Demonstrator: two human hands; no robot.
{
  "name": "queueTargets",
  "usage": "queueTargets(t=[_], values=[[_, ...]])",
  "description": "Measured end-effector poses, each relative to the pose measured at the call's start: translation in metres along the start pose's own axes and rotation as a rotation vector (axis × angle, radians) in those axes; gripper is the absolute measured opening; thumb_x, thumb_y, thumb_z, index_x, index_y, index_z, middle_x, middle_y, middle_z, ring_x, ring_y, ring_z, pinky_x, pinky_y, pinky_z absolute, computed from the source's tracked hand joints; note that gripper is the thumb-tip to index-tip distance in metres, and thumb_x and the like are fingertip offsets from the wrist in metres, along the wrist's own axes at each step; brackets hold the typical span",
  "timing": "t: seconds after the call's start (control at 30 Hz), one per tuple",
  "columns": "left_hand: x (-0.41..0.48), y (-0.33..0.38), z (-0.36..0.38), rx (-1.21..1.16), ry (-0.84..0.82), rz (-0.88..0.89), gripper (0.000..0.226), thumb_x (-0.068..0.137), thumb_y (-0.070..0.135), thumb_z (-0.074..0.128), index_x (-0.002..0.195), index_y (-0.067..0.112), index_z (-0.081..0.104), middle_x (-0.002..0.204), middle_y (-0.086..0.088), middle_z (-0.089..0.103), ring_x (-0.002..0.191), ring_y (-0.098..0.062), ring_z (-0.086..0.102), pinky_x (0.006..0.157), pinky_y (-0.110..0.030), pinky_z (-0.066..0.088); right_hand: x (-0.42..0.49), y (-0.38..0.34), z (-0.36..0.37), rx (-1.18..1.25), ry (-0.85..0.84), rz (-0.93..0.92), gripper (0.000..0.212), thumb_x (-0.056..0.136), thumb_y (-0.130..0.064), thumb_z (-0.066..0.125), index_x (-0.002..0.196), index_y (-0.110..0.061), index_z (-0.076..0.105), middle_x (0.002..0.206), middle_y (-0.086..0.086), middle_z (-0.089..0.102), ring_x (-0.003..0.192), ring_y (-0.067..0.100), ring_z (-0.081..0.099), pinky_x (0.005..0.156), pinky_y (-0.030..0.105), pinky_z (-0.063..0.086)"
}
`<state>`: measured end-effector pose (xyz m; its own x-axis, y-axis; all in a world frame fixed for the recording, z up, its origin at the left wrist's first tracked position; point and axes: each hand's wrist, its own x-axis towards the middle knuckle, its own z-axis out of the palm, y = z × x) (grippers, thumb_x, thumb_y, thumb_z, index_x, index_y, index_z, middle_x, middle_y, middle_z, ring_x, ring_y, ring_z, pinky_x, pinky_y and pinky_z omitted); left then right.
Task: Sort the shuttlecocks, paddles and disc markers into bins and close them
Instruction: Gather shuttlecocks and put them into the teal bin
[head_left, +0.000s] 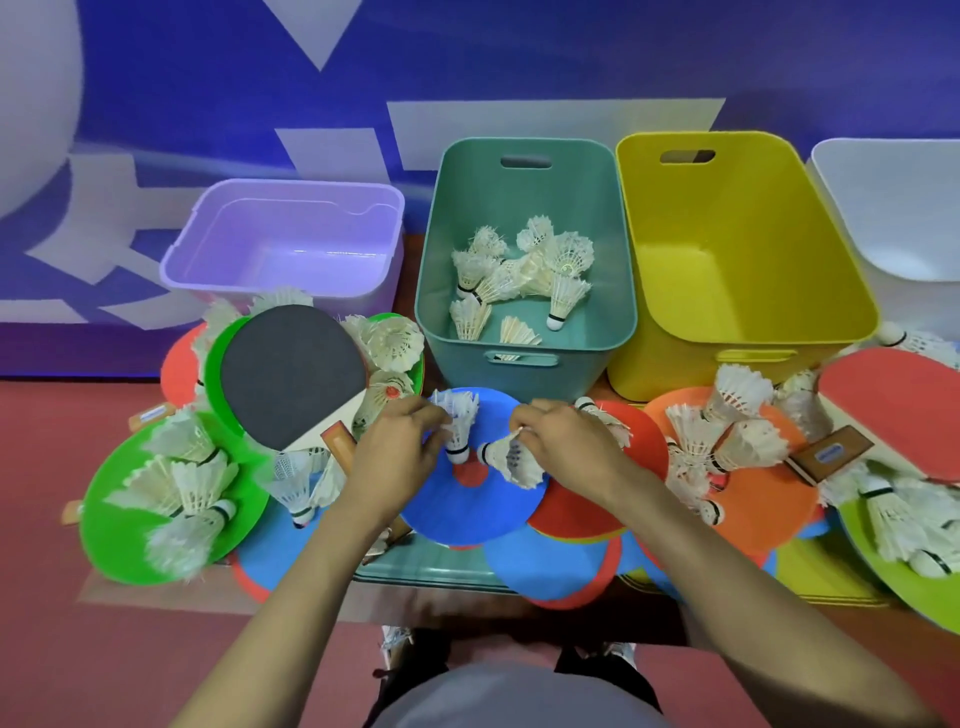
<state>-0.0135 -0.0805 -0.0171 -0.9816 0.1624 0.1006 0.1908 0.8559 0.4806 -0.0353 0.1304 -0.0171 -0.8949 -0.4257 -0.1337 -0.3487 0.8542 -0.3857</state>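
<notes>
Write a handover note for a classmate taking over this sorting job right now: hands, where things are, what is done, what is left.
Left hand: pinches an upright shuttlecock on the blue disc.
Right hand: pinches a second shuttlecock lying on the same disc.
Done: several shuttlecocks lie in the teal bin.
Left: many loose shuttlecocks, the discs and the paddles, such as the black paddle, lie outside the bins. The yellow bin and purple bin hold nothing. No bin is closed.

Bright even light, soft focus, wide-angle bending at edges
</notes>
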Motion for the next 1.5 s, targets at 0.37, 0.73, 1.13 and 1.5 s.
queueTargets(t=[0.37,0.73,1.13,1.5], values=[[0.020,0.048,-0.040,-0.439,0.528,0.074,0.002,0.085,0.009,0.066,0.084,0.007,0.068,0.087,0.006,0.062,0.065,-0.008,0.051,0.073,-0.016,0.042,-0.005,-0.002,-0.112,0.284,0.305,-0.024,0.016,0.096,-0.020,0.049,0.104,-0.015,0.062,0.100,-0.003,0.061,0.088,0.013,0.056,0.074,0.026,0.045],[0.119,0.050,-0.048,-0.008,0.162,0.022,0.013,0.090,0.019,0.058,0.097,0.018,0.069,0.095,-0.002,0.064,0.083,-0.026,0.063,0.074,-0.039,0.050,0.070,0.035,-0.139,0.139,0.456,0.185,0.015,0.091,-0.017,0.055,0.100,-0.010,0.064,0.099,0.010,0.066,0.087,0.026,0.059,0.074,0.035,0.046],[0.246,0.042,0.010,0.243,-0.299,0.050,0.028,0.082,-0.005,0.046,0.099,0.006,0.065,0.106,-0.014,0.060,0.095,-0.034,0.059,0.081,-0.037,0.049,0.172,0.076,-0.106,-0.275,-0.417,0.213,0.022,0.080,0.004,0.054,0.097,-0.008,0.062,0.099,0.009,0.063,0.088,0.024,0.061,0.068,0.031,0.048],[0.254,0.033,0.024,0.187,-0.612,0.056,0.056,0.088,-0.002,0.051,0.138,0.019,0.041,0.152,-0.007,0.024,0.133,-0.027,0.037,0.107,-0.035,0.034,0.174,0.086,-0.105,-0.240,-0.447,0.115,0.041,0.085,-0.012,0.066,0.124,-0.012,0.052,0.116,0.010,0.059,0.100,0.026,0.058,0.077,0.031,0.048]])
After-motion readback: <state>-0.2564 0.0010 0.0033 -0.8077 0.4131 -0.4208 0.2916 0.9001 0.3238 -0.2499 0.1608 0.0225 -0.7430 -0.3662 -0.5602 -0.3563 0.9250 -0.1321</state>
